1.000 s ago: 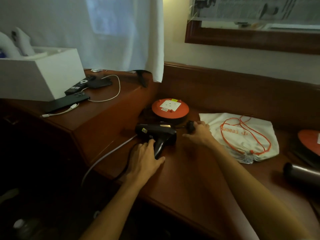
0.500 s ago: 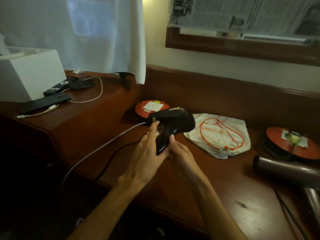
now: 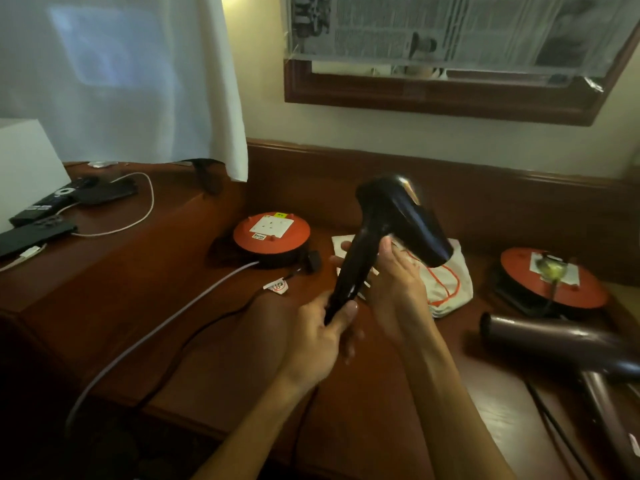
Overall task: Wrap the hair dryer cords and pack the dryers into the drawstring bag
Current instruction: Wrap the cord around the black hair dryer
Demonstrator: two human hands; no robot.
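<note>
A black hair dryer (image 3: 398, 216) is held up above the wooden counter, nozzle pointing right. My left hand (image 3: 320, 341) grips the bottom of its handle. My right hand (image 3: 394, 285) holds the handle higher up, fingers wrapped behind it. Its black cord (image 3: 207, 327) trails left over the counter and off the front edge; the black plug (image 3: 313, 261) lies by the left reel. The white drawstring bag (image 3: 446, 289) with orange cord lies flat behind my hands. A brown hair dryer (image 3: 561, 344) lies on the counter at the right.
Two orange socket reels stand on the counter, one at left (image 3: 272, 233), one at right (image 3: 554, 282). A grey cable (image 3: 166, 327) runs from the left reel over the front edge. Phones and a remote (image 3: 52, 202) lie on the raised shelf at left beside a white box (image 3: 24, 161).
The black dryer went from lying on the counter to being lifted and tilted upright in both hands. My right hand left the plug and took the handle.
</note>
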